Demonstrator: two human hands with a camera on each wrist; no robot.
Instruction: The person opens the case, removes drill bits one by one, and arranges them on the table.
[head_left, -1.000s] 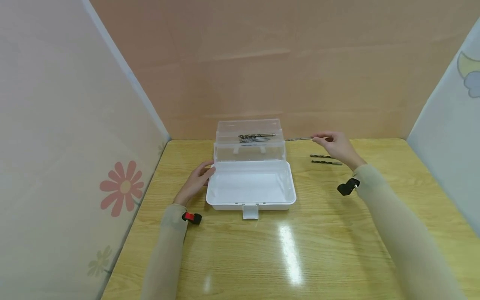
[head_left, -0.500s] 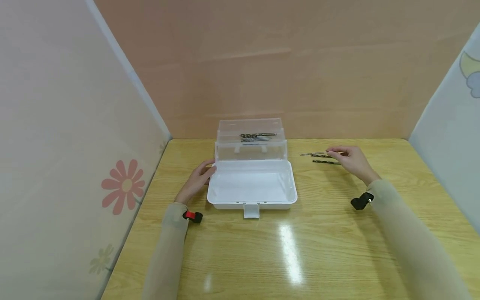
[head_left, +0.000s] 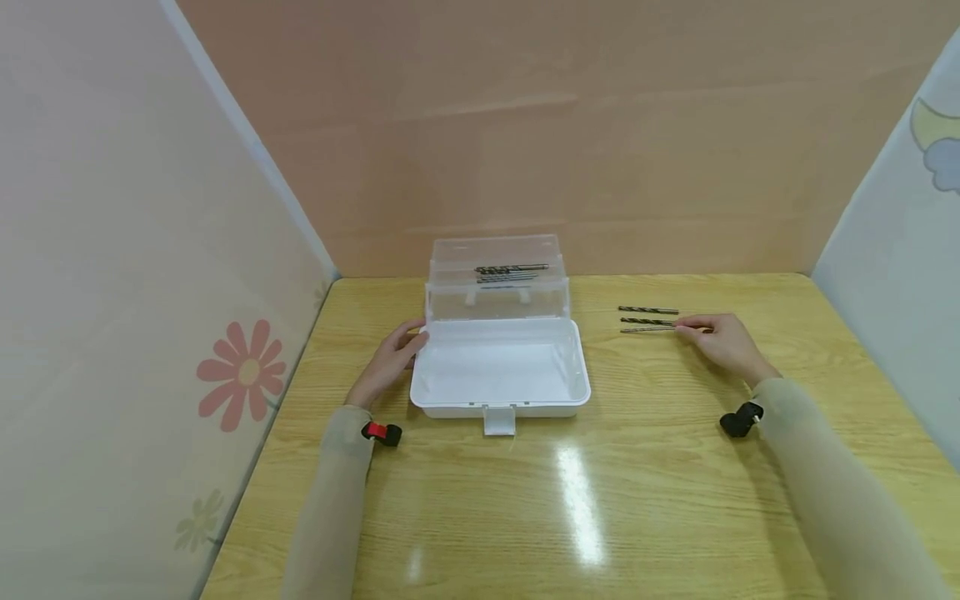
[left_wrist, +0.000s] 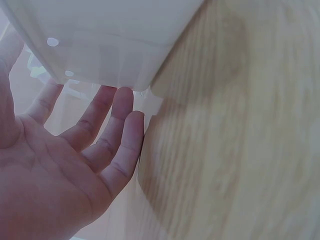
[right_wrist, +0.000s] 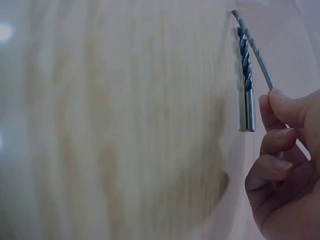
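Wooden table (head_left: 525,500) — left hand (head_left: 390,362), fingers straight, rests against an open white box (head_left: 500,367); right hand (head_left: 723,342) pinches a thin drill bit (head_left: 647,329) beside two others (head_left: 648,315). Round bits may roll if nudged.

Tabletop (head_left: 645,467): light wood-grain surface, smooth, with a glossy finish that reflects overhead light as bright streaks.

Storage box (head_left: 498,392): white opaque plastic base, smooth, semi-matt. Its raised lid (head_left: 495,279) is clear plastic, smooth, slightly hazy.

Drill bits (head_left: 648,320) beside the box: dark metal, twisted flutes with a dull sheen; the shanks are smooth and brighter, seen best in the right wrist view. The thin drill bit (right_wrist: 255,47) is greyish metal, finely spiralled.

Sleeves (head_left: 817,467): beige cloth, matt, soft-looking.

Surrounding panels (head_left: 135,250): matt, smooth, with printed flower motifs.
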